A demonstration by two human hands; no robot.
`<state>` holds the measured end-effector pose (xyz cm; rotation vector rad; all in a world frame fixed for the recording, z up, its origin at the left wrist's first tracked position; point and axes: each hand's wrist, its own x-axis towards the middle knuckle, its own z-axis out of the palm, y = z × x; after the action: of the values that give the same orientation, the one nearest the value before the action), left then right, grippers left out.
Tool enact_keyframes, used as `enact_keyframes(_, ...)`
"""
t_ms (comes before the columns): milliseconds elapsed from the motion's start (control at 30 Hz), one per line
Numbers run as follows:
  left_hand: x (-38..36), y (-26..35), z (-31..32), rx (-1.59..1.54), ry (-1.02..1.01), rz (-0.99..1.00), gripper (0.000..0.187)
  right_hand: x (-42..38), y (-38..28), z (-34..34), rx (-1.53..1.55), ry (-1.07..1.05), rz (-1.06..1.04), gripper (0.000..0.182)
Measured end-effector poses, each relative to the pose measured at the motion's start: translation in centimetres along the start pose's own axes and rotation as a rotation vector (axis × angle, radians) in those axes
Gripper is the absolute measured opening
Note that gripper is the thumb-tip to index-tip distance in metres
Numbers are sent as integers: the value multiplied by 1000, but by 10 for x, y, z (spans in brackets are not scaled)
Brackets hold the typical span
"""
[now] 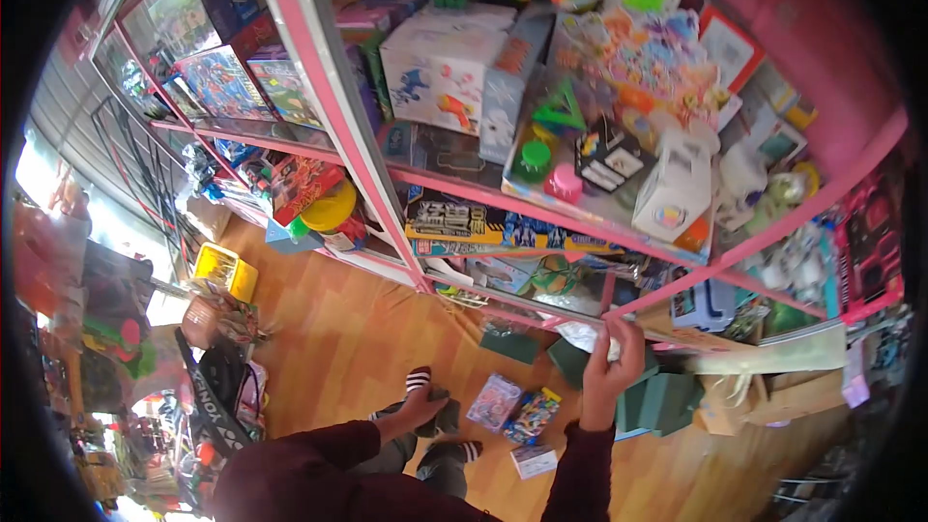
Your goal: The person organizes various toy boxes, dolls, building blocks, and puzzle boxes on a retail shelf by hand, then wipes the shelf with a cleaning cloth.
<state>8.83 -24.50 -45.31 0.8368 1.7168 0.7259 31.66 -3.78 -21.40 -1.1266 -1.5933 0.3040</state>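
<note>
Currently, my right hand (617, 367), fingers curled, is nearer the crumpled white plastic-like item (583, 335), located at eleven o'clock, long axis ten-to-four, beside the pink shelf edge (677, 287). Contact: indeterminate. Left-hand (418, 409) closure: cannot tell.

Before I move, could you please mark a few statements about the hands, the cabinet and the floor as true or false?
1. The right hand is by the lower edge of the pink-framed cabinet. True.
2. The left hand is raised to the cabinet. False: the left hand is low, by the grey trousers.
3. The green triangle lies underfoot. False: the green triangle is up in the cabinet.
4. The socks are striped. True.
</note>
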Motion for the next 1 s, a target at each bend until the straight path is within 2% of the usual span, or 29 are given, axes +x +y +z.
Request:
enact_keyframes(67,5,19,-20,-164,21,34,27,70,-76,19,-13,-112,-266,20)
enact_keyframes(100,6,29,-32,-304,56,51,24,97,-108,31,33,-148,-306,22)
enact_keyframes(133,7,39,-44,-314,31,51,24,121,-132,46,79,-184,-344,24)
enact_keyframes(200,12,60,-71,-344,79,10,15,166,-160,86,79,-216,-524,31)
enact_keyframes(267,19,71,-93,-330,106,23,13,206,-179,127,24,-359,-557,41)
enact_keyframes(333,27,71,-111,-474,218,92,14,239,-188,170,-169,-475,-597,57)
enact_keyframes(400,30,79,-129,-580,204,52,13,262,-176,214,-243,-539,-616,77)
enact_keyframes(433,25,101,-144,-636,205,16,12,272,-168,236,-254,-534,-612,77)
enact_keyframes(467,21,112,-155,-687,205,-24,11,278,-159,256,-396,-601,-581,82)
enact_keyframes(500,25,108,-160,-676,193,-23,11,279,-153,268,-536,-665,-542,87)
enact_keyframes(600,44,87,-177,-715,249,11,10,271,-157,281,-623,-722,-487,94)
enact_keyframes(667,50,80,-186,-712,289,60,11,268,-164,279,-674,-721,-480,90)
enact_keyframes(1000,62,65,-201,-712,266,1,11,257,-192,272,-673,-753,-376,87)
